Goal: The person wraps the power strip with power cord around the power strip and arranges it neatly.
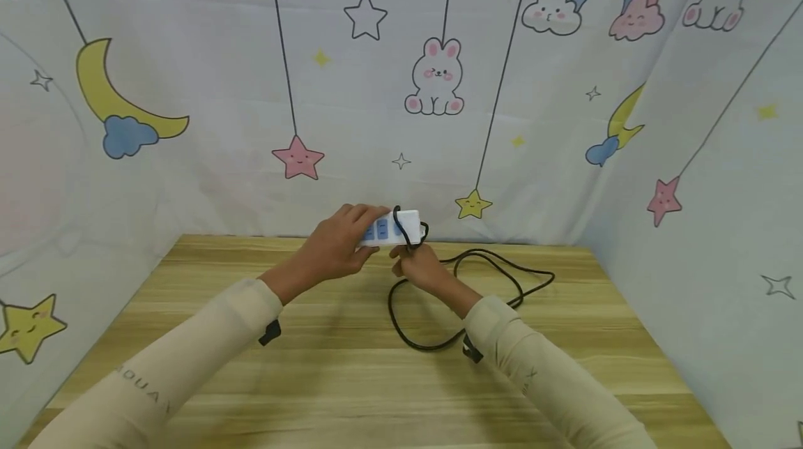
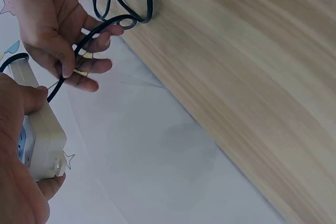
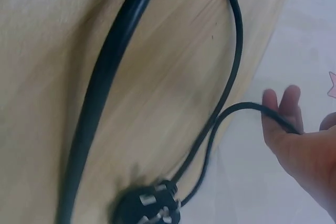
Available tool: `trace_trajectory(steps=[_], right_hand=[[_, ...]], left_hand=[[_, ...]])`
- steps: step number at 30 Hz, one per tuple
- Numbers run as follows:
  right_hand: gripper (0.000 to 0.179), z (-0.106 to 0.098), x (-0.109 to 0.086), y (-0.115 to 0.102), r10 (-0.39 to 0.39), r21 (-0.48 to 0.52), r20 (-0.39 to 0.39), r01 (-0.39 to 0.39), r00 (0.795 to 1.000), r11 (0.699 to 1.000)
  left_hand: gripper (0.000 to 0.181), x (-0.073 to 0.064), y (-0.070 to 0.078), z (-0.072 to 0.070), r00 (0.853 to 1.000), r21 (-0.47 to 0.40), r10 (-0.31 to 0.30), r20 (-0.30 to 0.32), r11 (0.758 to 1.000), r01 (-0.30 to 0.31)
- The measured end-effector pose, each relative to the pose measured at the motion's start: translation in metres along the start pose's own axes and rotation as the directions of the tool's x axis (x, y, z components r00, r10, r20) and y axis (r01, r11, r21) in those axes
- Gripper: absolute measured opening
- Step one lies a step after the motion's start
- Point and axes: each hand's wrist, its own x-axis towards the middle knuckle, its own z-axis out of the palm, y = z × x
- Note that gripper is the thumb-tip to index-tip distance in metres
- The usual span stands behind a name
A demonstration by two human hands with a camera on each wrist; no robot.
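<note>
My left hand [image 1: 339, 243] grips a white power strip [image 1: 383, 229] with blue sockets, held up near the table's far edge. The thumb lies along one side in the left wrist view, where the strip [image 2: 50, 135] shows its plain end. A black power cord [image 1: 422, 348] passes round the strip's right end. Just below that end, my right hand [image 1: 423, 269] holds the cord, pinched between thumb and fingers in the left wrist view. From there the cord [image 3: 239, 106] runs down to the black plug [image 3: 152, 205] in the right wrist view.
Loose loops of the cord [image 1: 502, 264] spread over the wooden table [image 1: 301, 379] around and beyond my right forearm. A white cloth [image 1: 351, 100] printed with stars, rabbits and a rainbow hangs behind the table and along its sides.
</note>
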Motion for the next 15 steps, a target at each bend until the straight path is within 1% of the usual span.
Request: trace_trajectory(steps=[4, 7, 8, 11, 13, 15], right_hand=[[0.049, 0.0, -0.001, -0.001, 0.005, 0.077, 0.019, -0.007, 1.0, 0.997], [0.044, 0.0, -0.002, -0.003, 0.011, 0.098, 0.013, -0.012, 1.0, 0.995], [0.043, 0.0, -0.002, -0.004, 0.01, 0.092, 0.006, -0.011, 1.0, 0.996], [0.04, 0.001, -0.003, -0.006, 0.005, 0.068, -0.005, -0.005, 1.0, 0.998], [0.039, 0.003, -0.004, -0.007, -0.003, 0.032, 0.004, 0.003, 1.0, 0.999], [0.039, 0.004, -0.007, -0.008, -0.016, -0.012, 0.021, 0.016, 1.0, 1.0]], left_hand=[[0.069, 0.008, -0.001, -0.004, 1.0, 0.023, 0.012, -0.003, 1.0, -0.012], [0.068, 0.014, -0.004, -0.005, 1.0, 0.037, 0.016, -0.004, 0.999, -0.016], [0.068, 0.015, -0.006, -0.004, 1.0, 0.042, 0.013, -0.005, 0.999, -0.013], [0.069, 0.019, -0.013, -0.002, 1.0, 0.045, -0.022, -0.012, 0.999, 0.023], [0.07, 0.02, -0.016, 0.0, 0.999, 0.049, -0.043, -0.015, 0.998, 0.044], [0.07, 0.021, -0.019, 0.001, 0.999, 0.062, -0.047, -0.014, 0.997, 0.048]])
